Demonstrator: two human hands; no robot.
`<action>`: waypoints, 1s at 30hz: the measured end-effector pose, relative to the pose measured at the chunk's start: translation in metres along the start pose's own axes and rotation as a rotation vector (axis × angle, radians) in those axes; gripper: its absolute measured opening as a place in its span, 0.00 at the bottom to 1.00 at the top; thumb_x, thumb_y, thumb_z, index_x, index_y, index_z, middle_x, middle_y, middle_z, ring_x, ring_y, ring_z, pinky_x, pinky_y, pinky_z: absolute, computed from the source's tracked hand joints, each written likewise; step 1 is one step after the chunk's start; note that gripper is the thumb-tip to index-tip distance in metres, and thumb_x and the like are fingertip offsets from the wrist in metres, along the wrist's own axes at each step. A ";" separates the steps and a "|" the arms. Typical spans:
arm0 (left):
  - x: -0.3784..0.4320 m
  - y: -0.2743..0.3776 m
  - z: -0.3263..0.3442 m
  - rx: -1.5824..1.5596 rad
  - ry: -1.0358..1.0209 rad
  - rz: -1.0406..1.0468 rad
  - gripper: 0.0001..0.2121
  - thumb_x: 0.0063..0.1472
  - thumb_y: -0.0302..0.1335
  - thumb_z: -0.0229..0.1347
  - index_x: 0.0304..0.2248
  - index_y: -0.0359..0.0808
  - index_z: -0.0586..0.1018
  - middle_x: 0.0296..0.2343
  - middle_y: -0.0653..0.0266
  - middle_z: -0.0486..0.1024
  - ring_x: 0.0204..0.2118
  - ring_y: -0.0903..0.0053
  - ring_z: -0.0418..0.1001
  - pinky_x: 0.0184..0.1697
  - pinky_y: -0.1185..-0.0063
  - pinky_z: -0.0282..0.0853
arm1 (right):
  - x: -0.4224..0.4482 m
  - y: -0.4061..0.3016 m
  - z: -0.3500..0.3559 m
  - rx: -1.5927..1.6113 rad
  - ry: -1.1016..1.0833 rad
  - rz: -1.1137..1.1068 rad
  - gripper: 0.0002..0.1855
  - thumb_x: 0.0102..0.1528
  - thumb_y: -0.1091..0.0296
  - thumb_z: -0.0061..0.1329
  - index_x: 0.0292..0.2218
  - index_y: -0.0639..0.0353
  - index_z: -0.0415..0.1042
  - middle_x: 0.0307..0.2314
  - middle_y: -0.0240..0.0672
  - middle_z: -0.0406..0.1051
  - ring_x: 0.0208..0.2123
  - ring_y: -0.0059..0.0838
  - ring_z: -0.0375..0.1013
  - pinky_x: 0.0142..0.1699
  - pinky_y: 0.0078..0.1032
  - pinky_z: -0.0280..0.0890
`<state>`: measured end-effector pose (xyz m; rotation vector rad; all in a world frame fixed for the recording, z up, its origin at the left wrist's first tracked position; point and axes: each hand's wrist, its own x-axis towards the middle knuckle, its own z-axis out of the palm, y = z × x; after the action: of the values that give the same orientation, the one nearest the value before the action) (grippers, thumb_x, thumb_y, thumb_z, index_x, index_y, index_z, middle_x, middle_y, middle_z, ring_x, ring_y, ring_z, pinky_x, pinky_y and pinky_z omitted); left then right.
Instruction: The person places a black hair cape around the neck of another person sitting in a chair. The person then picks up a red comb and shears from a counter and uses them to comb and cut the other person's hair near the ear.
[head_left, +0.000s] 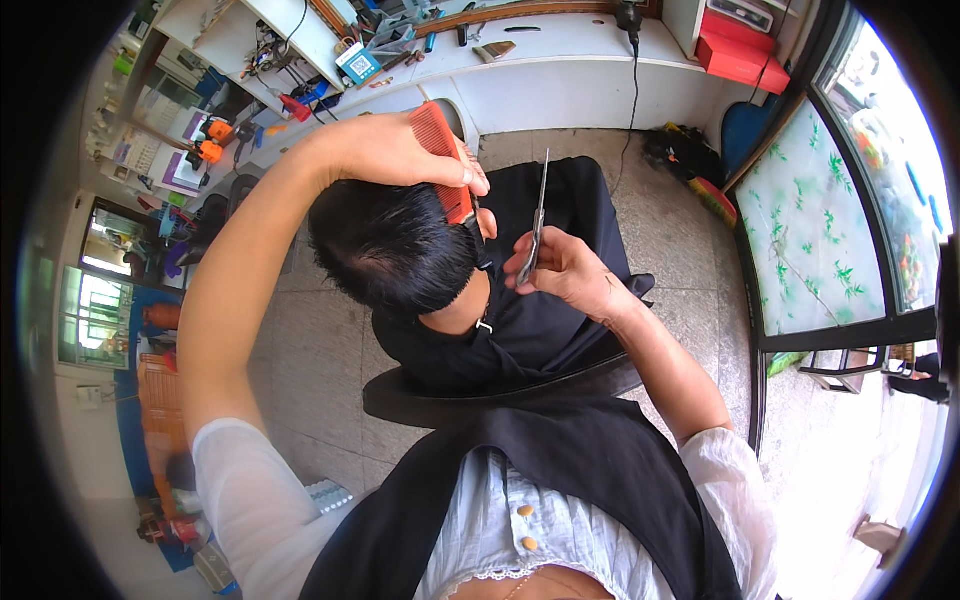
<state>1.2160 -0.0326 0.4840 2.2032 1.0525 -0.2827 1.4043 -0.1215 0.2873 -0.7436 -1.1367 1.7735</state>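
Observation:
My left hand reaches over the head of a seated person and grips a red-orange comb. The comb's lower end lies against the black hair near the person's ear. To the right of the head, my right hand holds metal hairdressing scissors, their blades pointing up and apart from the hair. The blades look close together. A black cape covers the person's shoulders and lap, with a pale clip at the back of the neck.
Behind the cape curves a black chair back. Along the far wall runs a white counter with brushes and small tools, and a power cord hangs from it. A broom lies by the glass door at right.

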 end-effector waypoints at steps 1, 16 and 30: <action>-0.001 -0.002 0.000 -0.014 -0.004 0.021 0.15 0.53 0.39 0.51 0.35 0.39 0.80 0.34 0.66 0.77 0.40 0.77 0.72 0.45 0.82 0.63 | 0.000 -0.011 0.002 -0.036 -0.132 0.037 0.14 0.52 0.73 0.48 0.39 0.65 0.61 0.31 0.37 0.70 0.34 0.25 0.72 0.42 0.23 0.67; 0.000 -0.003 -0.002 -0.026 0.000 0.076 0.14 0.56 0.36 0.49 0.35 0.37 0.80 0.35 0.63 0.77 0.39 0.76 0.73 0.45 0.81 0.64 | 0.018 -0.041 -0.004 -0.190 -0.333 -0.027 0.17 0.46 0.86 0.43 0.39 0.63 0.63 0.34 0.32 0.67 0.33 0.20 0.67 0.41 0.19 0.63; -0.048 -0.022 -0.018 0.001 0.556 0.101 0.13 0.62 0.33 0.46 0.39 0.32 0.74 0.38 0.62 0.73 0.45 0.78 0.68 0.51 0.79 0.60 | 0.023 -0.006 0.014 0.100 0.136 -0.085 0.10 0.58 0.71 0.42 0.41 0.62 0.68 0.26 0.28 0.72 0.27 0.14 0.67 0.30 0.11 0.57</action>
<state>1.1667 -0.0406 0.5086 2.3864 1.2117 0.3997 1.3851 -0.1051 0.2974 -0.7336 -0.9686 1.6694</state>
